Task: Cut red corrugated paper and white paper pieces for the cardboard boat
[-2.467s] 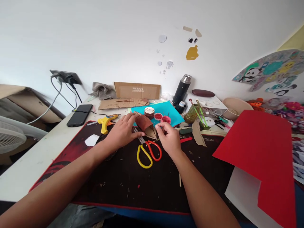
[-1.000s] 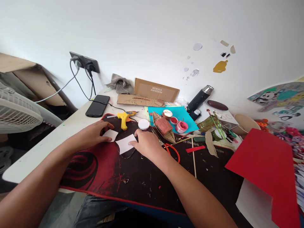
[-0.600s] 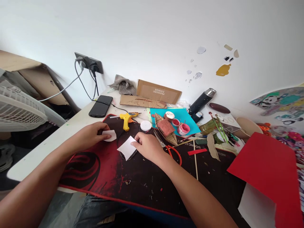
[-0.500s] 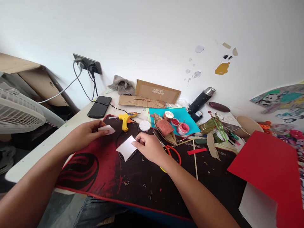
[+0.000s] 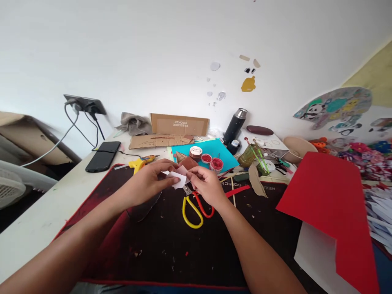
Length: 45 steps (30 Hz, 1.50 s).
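My left hand [image 5: 154, 179] pinches a small white paper piece [image 5: 177, 180] between thumb and fingers. Close against it, my right hand [image 5: 204, 182] grips a second paper piece [image 5: 184, 171], which overlaps the first from behind. Both papers are held above the dark desk mat [image 5: 171, 249]. Below them lie scissors [image 5: 192, 213] with one yellow and one red handle, their blades partly covered by my hands. Just behind the papers is a brown-painted cardboard boat shape [image 5: 188, 162], largely hidden. A yellow glue gun [image 5: 136, 165] lies beyond my left hand, partly covered.
Open paint pots [image 5: 216, 164] stand on a blue sheet [image 5: 226, 151]. A black flask [image 5: 235, 125] and a jar with brushes [image 5: 246, 157] are behind. Red card [image 5: 327, 196] juts in at right. A phone [image 5: 103, 157] lies at left, cardboard strips [image 5: 162, 141] at the back.
Earlier my hands left the boat shape and took up two white papers at the left. Now the papers have been brought rightward and together, overlapping. The view has turned back right.
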{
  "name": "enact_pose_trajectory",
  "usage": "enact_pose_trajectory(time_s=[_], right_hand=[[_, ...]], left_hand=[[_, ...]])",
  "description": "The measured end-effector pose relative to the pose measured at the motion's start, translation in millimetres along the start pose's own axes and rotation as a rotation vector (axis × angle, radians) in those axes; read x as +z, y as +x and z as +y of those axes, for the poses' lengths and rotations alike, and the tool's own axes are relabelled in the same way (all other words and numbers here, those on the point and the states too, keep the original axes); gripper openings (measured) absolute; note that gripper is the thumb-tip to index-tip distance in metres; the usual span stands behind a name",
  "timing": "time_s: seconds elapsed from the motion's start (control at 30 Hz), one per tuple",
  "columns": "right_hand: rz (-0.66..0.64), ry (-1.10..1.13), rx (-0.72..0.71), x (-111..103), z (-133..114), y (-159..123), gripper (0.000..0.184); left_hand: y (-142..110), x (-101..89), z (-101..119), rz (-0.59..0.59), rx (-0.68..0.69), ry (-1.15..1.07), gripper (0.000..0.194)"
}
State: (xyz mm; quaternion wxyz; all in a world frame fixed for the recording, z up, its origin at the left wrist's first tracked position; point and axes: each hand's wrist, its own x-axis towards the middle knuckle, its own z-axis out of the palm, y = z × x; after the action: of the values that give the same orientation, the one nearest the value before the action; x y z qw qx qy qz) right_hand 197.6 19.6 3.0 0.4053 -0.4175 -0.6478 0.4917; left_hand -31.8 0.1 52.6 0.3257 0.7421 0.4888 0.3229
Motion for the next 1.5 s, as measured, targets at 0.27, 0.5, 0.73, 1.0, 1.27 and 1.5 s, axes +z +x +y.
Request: enact_pose_trajectory(time_s=[0.27,0.5,0.73,1.0,1.27,1.5], right_hand=[[0.07,0.05,-0.03,-31,4,0,0.033],[0.034,0.295,-0.034,-34,-8,-2,0.044],[0.039,0.272,-0.056,-30,-6,-3,0.043],[0.036,0.191,-0.027,-25,-1,-4,0.044],[0.019,0.206,-0.008,-28,-2,-4,0.038],[0.013,0.215,0.018,-26,0,-3,0.037]], left_hand=[[22,31.4,15,-0.07,-0.108,0.091,0.041],[23,55.1,21,0.082,-0.144,-0.264,0.045],[18,68.9,13,0.288,-0.091,-0.35,0.045],[14,71.2,19,0.279,-0.116,-0.421,0.06],[17,56.6,11,0.206,-0.153,-0.469,0.043],[19,58.7,2,0.154,-0.223,-0.562,0.045]])
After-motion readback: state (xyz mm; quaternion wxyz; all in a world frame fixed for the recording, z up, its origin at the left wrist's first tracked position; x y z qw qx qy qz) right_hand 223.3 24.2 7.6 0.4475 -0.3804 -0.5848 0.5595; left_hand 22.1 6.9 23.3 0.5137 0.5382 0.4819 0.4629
